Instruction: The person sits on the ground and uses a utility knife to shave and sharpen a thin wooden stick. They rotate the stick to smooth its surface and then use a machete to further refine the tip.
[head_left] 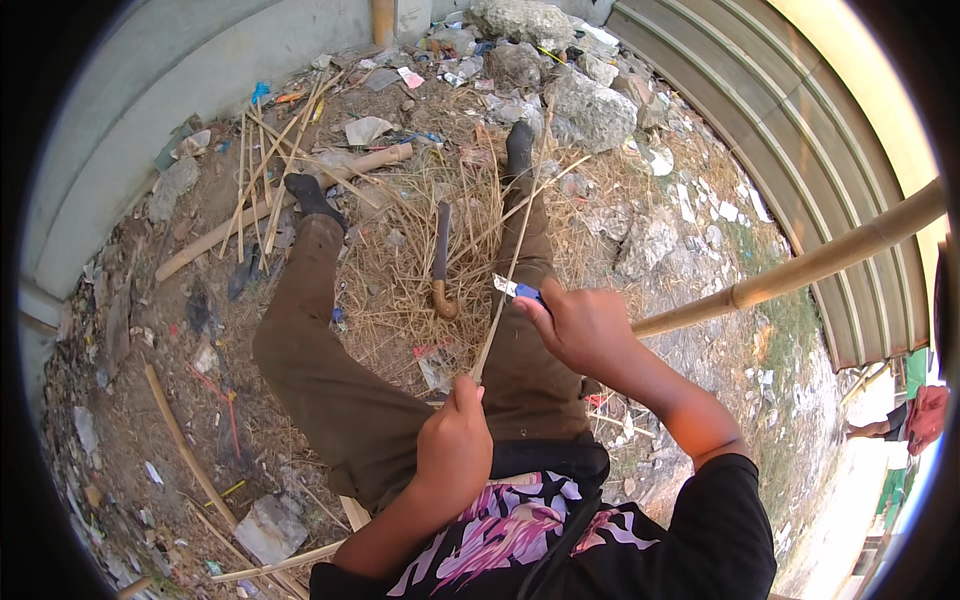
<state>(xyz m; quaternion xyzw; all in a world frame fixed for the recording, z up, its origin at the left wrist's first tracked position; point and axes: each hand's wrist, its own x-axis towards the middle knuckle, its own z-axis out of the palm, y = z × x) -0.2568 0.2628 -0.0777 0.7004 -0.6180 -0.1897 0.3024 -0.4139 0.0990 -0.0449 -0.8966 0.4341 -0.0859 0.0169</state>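
Note:
My left hand (pixel 455 440) is closed around the near end of a thin bamboo strip (pixel 512 255), which runs away from me over my right leg. My right hand (pixel 585 325) grips a small blue cutter knife (pixel 515 289), its whitish front end against or just beside the strip; exact contact is unclear. Between my outstretched legs, a large knife (pixel 441 245) with a dark blade and curved wooden handle lies on a litter of pale shavings (pixel 385 275). A second strip (pixel 545 187) crosses the first near my right foot.
Several split bamboo strips (pixel 268 180) lean over a bamboo pole (pixel 220 238) at far left. A thick bamboo pole (pixel 790 280) slants up at right. Rocks (pixel 590 108) and rubbish lie at the back, before a grey wall (pixel 130 110). Corrugated metal sheeting (pixel 780 130) stands at right.

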